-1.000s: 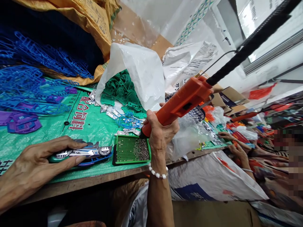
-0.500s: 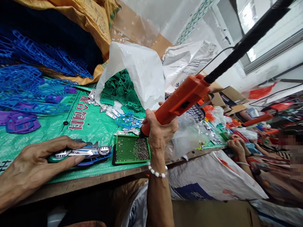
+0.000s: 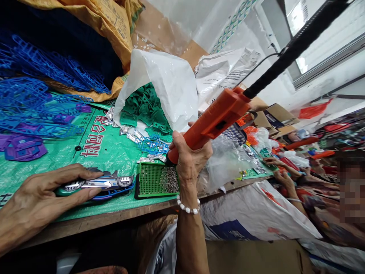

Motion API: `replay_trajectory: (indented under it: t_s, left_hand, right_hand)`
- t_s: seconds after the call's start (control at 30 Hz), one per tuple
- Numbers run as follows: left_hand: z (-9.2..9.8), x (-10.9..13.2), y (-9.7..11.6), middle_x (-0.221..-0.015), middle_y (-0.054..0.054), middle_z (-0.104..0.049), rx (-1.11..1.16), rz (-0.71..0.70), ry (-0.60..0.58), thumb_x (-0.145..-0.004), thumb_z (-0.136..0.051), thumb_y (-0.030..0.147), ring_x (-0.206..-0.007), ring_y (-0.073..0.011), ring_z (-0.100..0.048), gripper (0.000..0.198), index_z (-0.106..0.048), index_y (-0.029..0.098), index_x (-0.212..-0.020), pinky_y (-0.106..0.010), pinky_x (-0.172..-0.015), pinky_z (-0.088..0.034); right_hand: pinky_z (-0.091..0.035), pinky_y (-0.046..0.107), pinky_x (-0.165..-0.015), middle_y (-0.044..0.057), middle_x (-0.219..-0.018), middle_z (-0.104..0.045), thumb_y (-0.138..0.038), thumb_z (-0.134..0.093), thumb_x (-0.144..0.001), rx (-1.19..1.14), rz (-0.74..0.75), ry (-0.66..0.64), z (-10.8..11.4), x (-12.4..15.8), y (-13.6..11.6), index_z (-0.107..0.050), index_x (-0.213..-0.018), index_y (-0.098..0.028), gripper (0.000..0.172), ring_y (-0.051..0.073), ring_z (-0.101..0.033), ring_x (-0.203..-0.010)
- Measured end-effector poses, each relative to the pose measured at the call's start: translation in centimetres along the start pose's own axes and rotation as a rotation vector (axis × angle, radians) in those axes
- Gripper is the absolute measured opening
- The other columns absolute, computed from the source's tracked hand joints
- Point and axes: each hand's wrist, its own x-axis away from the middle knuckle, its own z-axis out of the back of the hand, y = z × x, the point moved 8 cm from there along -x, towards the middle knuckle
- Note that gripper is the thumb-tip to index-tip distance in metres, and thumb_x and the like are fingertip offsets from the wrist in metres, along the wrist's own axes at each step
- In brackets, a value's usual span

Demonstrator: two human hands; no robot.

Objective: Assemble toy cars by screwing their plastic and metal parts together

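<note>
My left hand grips a toy car body with silver, green and blue parts, thumb and fingers on either side of it, on the green sheet. In my right hand is an orange electric screwdriver, its black cord rising to the upper right. The screwdriver's dark tip points down at the top right edge of a green screw tray. Small screws are heaped in the tray's right side; its left part shows a grid of holes. My right hand hides the tray's right edge.
Blue plastic frames and purple pieces lie at the left. A white bag of green parts stands behind the tray, near silver pieces. A co-worker's hands are busy farther right along the bench.
My right hand and the screwdriver have shifted slightly left and down, bringing the tip lower by the tray. My left hand stays on the toy car body. The co-worker's hands have moved.
</note>
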Motion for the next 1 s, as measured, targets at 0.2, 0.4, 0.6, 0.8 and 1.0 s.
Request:
replay_trajectory:
  t_s: [0.2,0.4,0.6,0.8,1.0]
  left_hand:
    - [-0.1,0.2,0.2,-0.113,0.003,-0.08,0.035,0.039,-0.01,-0.066,-0.072,0.082,-0.112,-0.0301,-0.073,0.059,-0.08,0.033,-0.098,-0.03,-0.094,-0.059]
    - [-0.1,0.4,-0.3,-0.115,0.004,-0.079,0.05,0.072,-0.021,-0.064,-0.073,0.081,-0.117,-0.0328,-0.07,0.058,-0.08,0.034,-0.098,-0.035,-0.098,-0.057]
    - [-0.1,0.8,1.0,-0.114,0.006,-0.078,0.126,0.122,0.009,-0.063,-0.072,0.086,-0.12,-0.0337,-0.066,0.063,-0.079,0.034,-0.096,-0.039,-0.107,-0.049]
    - [-0.2,0.8,0.6,-0.114,0.005,-0.077,0.136,0.143,0.006,-0.057,-0.074,0.088,-0.124,-0.0355,-0.063,0.066,-0.08,0.034,-0.095,-0.042,-0.11,-0.048]
    - [-0.2,0.5,1.4,-0.113,0.005,-0.079,0.09,0.079,-0.041,-0.068,-0.072,0.081,-0.115,-0.0321,-0.068,0.054,-0.08,0.037,-0.098,-0.037,-0.1,-0.054]
  right_hand:
    - [-0.053,0.031,-0.053,-0.008,-0.063,-0.063,-0.044,-0.083,-0.071,-0.042,0.009,-0.006,0.1,0.2,-0.6,-0.059,-0.089,-0.024,0.037,0.013,-0.058,-0.049]
    - [-0.052,0.029,-0.045,-0.012,-0.056,-0.061,-0.039,-0.084,-0.07,-0.099,0.007,0.01,0.0,0.0,-0.8,-0.059,-0.1,-0.024,0.041,0.013,-0.055,-0.039]
    - [-0.054,0.031,-0.048,-0.009,-0.062,-0.063,-0.045,-0.085,-0.07,-0.03,0.037,0.039,0.5,-0.2,0.0,-0.058,-0.088,-0.024,0.039,0.012,-0.056,-0.044]
    - [-0.055,0.033,-0.055,-0.007,-0.065,-0.063,-0.049,-0.084,-0.07,0.012,0.047,0.045,0.7,-0.2,0.3,-0.059,-0.089,-0.024,0.04,0.015,-0.06,-0.053]
    - [-0.054,0.032,-0.056,-0.007,-0.065,-0.065,-0.039,-0.084,-0.07,-0.018,0.071,0.054,0.7,-0.3,-0.5,-0.06,-0.083,-0.021,0.033,0.013,-0.06,-0.051]
